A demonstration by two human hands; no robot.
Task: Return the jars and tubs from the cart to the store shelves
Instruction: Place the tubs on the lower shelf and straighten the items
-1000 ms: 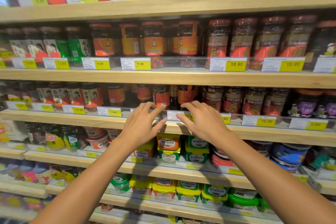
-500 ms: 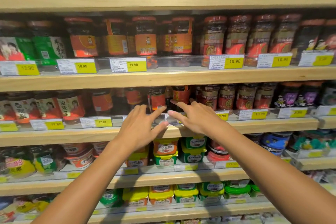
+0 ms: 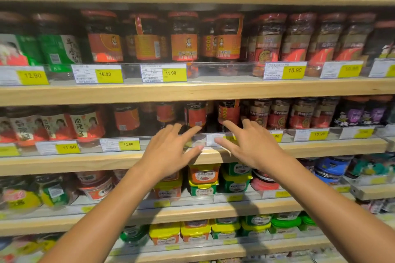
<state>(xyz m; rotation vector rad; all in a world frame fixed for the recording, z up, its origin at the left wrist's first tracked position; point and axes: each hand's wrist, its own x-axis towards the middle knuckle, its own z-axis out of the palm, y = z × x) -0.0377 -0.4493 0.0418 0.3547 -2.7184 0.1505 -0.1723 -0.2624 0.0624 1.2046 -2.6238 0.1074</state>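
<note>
Both my hands reach toward the middle wooden shelf [image 3: 106,161], fingers spread and holding nothing. My left hand [image 3: 171,147] hovers at the clear front rail, its fingertips near a dark jar with a red label [image 3: 195,114]. My right hand [image 3: 250,143] is beside it, with the index finger pointing at an orange-labelled jar [image 3: 228,111]. Both jars stand upright on that shelf behind the rail. The cart is out of view.
Rows of sauce jars fill the shelf above [image 3: 183,36] and the middle shelf. Coloured tubs [image 3: 203,179] are stacked on the shelf below, more tubs [image 3: 164,232] lower still. Yellow price tags [image 3: 174,73] line clear rails along each shelf edge.
The view has drifted down and right, so the shelves sit higher and more to the left. Both hands stay spread at the middle shelf's front rail, holding nothing.
</note>
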